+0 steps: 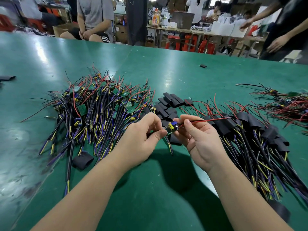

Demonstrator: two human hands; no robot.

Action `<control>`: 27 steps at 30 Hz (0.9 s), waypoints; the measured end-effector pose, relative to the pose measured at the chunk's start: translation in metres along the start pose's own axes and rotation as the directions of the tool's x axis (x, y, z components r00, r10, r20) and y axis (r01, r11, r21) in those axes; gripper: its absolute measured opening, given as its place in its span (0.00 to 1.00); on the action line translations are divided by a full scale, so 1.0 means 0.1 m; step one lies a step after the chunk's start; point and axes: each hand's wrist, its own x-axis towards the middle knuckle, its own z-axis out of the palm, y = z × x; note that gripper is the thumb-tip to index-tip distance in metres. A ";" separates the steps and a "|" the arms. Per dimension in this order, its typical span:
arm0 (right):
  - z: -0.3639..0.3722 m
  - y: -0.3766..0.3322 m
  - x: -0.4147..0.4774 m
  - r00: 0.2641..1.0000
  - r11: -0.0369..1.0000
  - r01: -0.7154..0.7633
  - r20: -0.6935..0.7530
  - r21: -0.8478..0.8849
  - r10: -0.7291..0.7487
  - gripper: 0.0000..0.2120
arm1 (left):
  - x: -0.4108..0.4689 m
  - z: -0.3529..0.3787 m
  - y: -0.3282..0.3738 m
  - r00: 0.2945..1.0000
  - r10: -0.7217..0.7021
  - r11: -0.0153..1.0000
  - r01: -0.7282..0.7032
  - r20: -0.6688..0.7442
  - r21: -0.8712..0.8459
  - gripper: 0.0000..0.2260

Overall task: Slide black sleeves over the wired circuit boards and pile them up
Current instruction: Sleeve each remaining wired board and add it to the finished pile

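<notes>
Above the green table, my left hand point(146, 130) and my right hand point(198, 137) hold one wired circuit board point(172, 128) between them. The left fingers pinch its cable end. The right thumb and fingers pinch its red and black leads point(208, 120), which point right. A black sleeve point(175, 140) sits under the right fingers, just below the board. A heap of bare wired boards point(96, 112) lies to the left. Loose black sleeves point(170, 104) lie beyond my hands. Sleeved boards are piled on the right point(250, 130).
One loose sleeve point(82, 160) lies near my left forearm, another point(203, 66) far across the table point(150, 189). More red-wired parts point(286, 104) lie at the far right. Several people sit or stand past the table's far edge.
</notes>
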 end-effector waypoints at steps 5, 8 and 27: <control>0.01 0.01 -0.03 0.994 0.999 -0.005 0.105 0.053 -0.001 0.07 | 0.03 -0.03 0.00 0.976 -0.210 0.948 0.188 -0.059 -0.257 0.08; 0.02 0.00 -0.03 0.991 0.997 -0.004 0.130 0.078 -0.006 0.07 | 0.06 -0.09 0.06 0.944 -0.328 0.845 0.312 0.040 -0.434 0.10; -0.30 0.02 0.14 0.930 -0.008 0.302 0.296 -0.953 -0.217 0.12 | 0.10 -0.29 0.00 0.841 -0.537 0.656 0.465 0.065 -0.594 0.06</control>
